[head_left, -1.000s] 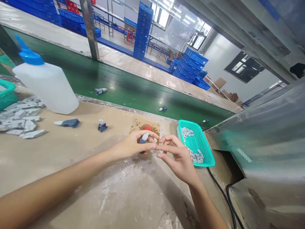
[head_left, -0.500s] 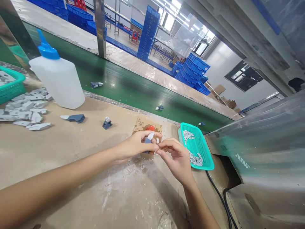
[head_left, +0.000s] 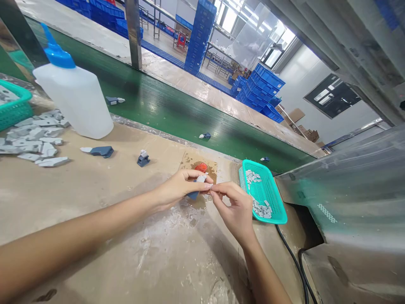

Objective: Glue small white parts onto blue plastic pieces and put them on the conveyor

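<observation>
Between the fingers of my left hand (head_left: 180,188) is a blue-and-white plastic part (head_left: 193,194), its white end sticking up past the fingers. My right hand (head_left: 232,204) pinches a small white piece (head_left: 211,186) against the left thumb tip, much of it covered by fingertips. Just behind the hands lies a stained brown card (head_left: 211,164) with a red round thing (head_left: 201,167) on it. Two similar blue-and-white parts rest on the table to the left, one lying flat (head_left: 100,151) and one more upright (head_left: 143,158).
At right stands a green basket (head_left: 280,211) of small white pieces. A white bottle with a blue nozzle (head_left: 76,101) stands left, beside a heap of grey-white pieces (head_left: 34,139) and another green basket (head_left: 14,114). Behind runs a green conveyor (head_left: 164,112) carrying several parts. Black cables (head_left: 292,257) lie right.
The parts on the conveyor have shifted left. My right fingertips have brought the small white piece up against the part in my left hand, which has turned slightly. The view has tilted a little.
</observation>
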{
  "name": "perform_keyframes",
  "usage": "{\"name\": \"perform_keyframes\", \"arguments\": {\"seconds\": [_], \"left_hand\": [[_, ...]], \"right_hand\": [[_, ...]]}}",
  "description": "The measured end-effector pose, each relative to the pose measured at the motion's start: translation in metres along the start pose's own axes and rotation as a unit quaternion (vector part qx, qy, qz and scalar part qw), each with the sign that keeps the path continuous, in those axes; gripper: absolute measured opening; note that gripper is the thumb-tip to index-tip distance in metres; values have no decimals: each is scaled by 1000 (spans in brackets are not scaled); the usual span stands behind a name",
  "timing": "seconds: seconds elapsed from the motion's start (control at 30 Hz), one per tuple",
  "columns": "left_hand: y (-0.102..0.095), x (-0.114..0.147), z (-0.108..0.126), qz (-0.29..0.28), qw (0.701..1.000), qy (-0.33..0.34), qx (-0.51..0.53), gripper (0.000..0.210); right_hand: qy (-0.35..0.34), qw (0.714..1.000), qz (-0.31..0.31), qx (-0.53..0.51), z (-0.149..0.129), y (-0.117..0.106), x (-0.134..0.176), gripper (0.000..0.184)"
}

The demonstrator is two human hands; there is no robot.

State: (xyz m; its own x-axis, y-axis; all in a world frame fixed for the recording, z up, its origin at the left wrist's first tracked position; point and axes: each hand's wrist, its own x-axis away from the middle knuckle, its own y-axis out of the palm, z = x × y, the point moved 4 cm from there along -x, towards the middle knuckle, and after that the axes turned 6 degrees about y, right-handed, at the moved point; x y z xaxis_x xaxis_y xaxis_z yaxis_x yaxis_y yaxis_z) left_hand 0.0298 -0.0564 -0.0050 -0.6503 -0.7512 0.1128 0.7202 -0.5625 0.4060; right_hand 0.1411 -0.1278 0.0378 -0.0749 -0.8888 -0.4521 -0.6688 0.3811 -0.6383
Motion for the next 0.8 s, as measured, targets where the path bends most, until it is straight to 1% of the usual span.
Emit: {"name": "perform_keyframes", "arguments": {"seconds": [0.1,0.2,0.3,0.47,0.63,0.7,0.8], "left_hand": [[-10,-5,4,53,997,16,46,9],[-23,-9,9,120,986,41,105,6],[-31,-12,9,159,980,50,110,9],[-30,-13,4,146,982,48,109,10],[-25,-11,5,129,981,48,138,8],[-23,-10,6,127,980,33,147,8],[-21,-8,7,129,978,15,164,18]], "right_hand": [[1,999,18,44,17,6,3,13],[-10,996,1,94,35,18,10,18],[-25,991,-11,134,49,28,19,22],[-29,980,-29,196,56,34,25,25],[-30,974,-42,222,58,36,23,25],[-37,973,-38,226,57,37,23,25],[-50,974,-17,222,54,34,21,25]]}}
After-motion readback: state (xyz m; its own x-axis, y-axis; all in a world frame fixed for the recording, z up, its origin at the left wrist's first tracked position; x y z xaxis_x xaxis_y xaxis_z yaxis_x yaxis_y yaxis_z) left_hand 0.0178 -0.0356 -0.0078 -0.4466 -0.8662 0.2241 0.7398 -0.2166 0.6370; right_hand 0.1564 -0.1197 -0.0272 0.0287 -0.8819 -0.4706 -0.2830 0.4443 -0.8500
